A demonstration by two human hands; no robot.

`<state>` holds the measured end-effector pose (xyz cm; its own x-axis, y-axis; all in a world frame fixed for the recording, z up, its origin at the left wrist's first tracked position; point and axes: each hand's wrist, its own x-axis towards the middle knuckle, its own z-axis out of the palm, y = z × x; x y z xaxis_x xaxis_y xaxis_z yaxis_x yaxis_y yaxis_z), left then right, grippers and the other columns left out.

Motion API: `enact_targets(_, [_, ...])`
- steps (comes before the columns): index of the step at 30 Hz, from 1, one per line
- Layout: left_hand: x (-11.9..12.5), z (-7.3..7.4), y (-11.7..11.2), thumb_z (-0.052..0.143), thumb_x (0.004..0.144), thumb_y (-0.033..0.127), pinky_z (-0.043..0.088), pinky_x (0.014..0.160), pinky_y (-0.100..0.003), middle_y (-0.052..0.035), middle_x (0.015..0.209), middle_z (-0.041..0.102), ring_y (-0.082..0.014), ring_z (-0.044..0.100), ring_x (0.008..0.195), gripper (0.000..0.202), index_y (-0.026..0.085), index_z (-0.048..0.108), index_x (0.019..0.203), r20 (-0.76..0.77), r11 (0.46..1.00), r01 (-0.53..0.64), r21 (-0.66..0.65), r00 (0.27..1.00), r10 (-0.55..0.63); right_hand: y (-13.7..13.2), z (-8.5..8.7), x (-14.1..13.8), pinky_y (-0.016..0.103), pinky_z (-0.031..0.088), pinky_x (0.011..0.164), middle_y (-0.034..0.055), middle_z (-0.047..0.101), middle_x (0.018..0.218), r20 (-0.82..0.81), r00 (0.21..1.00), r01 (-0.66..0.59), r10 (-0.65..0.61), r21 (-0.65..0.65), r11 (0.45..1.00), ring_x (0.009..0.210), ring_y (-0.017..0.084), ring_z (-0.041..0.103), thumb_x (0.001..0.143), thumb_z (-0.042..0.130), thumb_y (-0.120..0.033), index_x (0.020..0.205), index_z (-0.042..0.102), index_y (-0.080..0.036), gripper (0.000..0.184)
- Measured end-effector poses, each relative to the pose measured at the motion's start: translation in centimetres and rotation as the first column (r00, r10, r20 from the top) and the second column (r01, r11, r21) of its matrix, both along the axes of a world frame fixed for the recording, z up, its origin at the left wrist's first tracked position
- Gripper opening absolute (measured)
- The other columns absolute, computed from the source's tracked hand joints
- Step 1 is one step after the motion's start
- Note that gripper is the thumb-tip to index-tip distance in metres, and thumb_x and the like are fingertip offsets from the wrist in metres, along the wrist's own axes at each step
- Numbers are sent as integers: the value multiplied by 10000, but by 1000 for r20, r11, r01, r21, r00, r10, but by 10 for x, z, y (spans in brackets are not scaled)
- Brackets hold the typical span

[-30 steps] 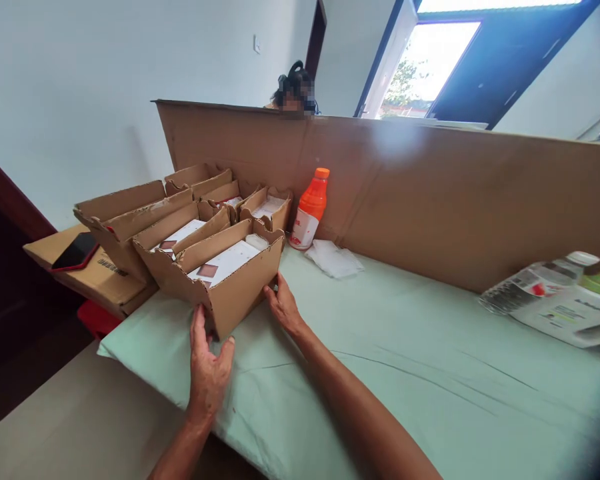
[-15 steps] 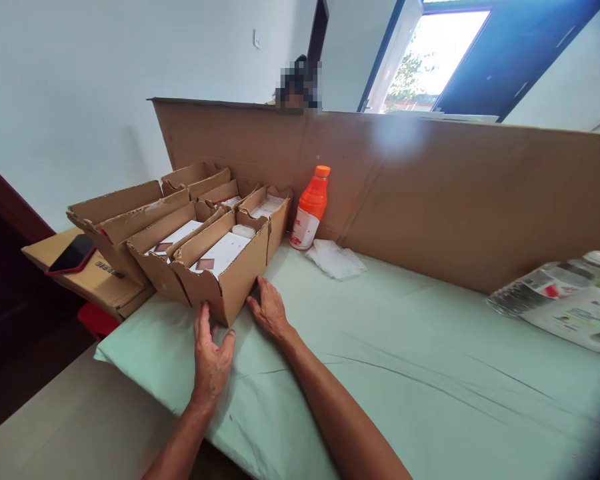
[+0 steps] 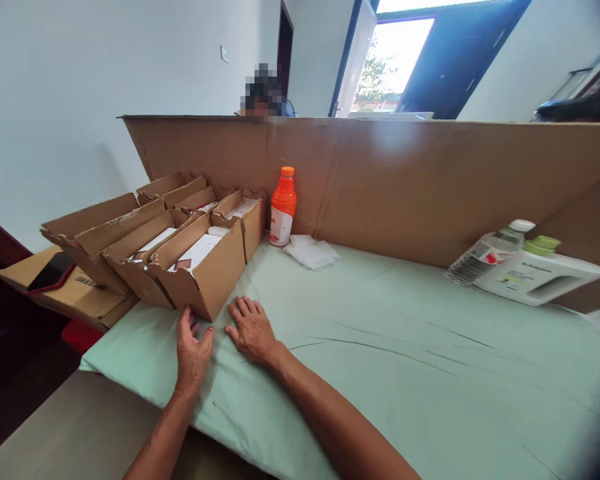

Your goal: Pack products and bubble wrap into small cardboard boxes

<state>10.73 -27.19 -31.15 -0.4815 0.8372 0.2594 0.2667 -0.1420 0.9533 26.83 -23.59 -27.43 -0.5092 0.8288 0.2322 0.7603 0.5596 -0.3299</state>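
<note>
The front cardboard bin (image 3: 219,277), a long open-topped tray, sits on the pale green cloth (image 3: 380,320) and serves as landmark. Inside it lie a white card (image 3: 199,251) with a brown square on it and, toward the far end, a small white object (image 3: 217,231).

The person's left hand (image 3: 194,350) is at the bin's near end, its fingers and thumb spread apart; whether the fingertips touch the cardboard cannot be told. The right hand (image 3: 253,330) lies palm down just right of the bin's near corner, apart from it, fingers extended and slightly splayed over the cloth.

A second cardboard bin (image 3: 140,267) stands directly left of the landmark bin, and another, shorter bin (image 3: 255,227) adjoins its far end. Beyond and to the right of it are an orange bottle (image 3: 283,207) and a flat translucent packet (image 3: 311,252). Well left of it, a smartphone (image 3: 51,272) rests on a closed carton (image 3: 87,283). Far to its right, a clear plastic bottle (image 3: 485,257) leans beside a white jug (image 3: 545,277).
</note>
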Motion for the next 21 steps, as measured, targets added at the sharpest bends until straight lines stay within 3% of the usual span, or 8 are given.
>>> enact_targets(6, [-3,4,-6,598,838,299,437,1114,-461,-188,1428,524,-271,532,1318,652,168,402,1446,-94,999,-50,0,994,50,-63,-5,8,536,293,1191,176,443,1563,87,989,-127,122,56,990,1465,342,358,991,485,-547,1478,469,-165,619])
enact_targets(9, [-2,10,-16,570,830,299,437,1105,-458,-161,1360,587,-272,560,1269,562,173,495,1372,-190,999,-51,-18,981,46,-85,-6,8,528,286,1196,176,443,1561,92,983,-163,157,65,984,1462,341,360,988,494,-540,1476,465,-155,622])
enact_targets(12, [4,16,-28,565,798,316,461,1062,-479,-122,1172,692,-290,618,1136,388,192,651,1156,-308,998,32,-49,950,-46,-97,-6,5,513,289,1201,174,455,1551,97,981,-177,169,81,981,1457,332,368,980,508,-541,1464,473,-136,632])
enact_targets(15, [12,20,-37,553,786,343,476,1023,-501,-110,1031,732,-307,639,1039,283,202,702,981,-409,988,138,-64,900,-152,-103,-5,4,510,293,1204,199,488,1513,118,975,-199,188,90,976,1440,335,389,980,510,-527,1430,513,-94,624])
enact_targets(21, [19,21,-48,479,865,360,468,1034,-492,-116,1064,744,-297,644,1067,302,199,716,962,-515,970,228,-80,824,-236,-114,-6,4,514,298,1202,215,517,1477,114,972,-218,206,103,971,1415,342,406,971,536,-486,1386,576,-81,581])
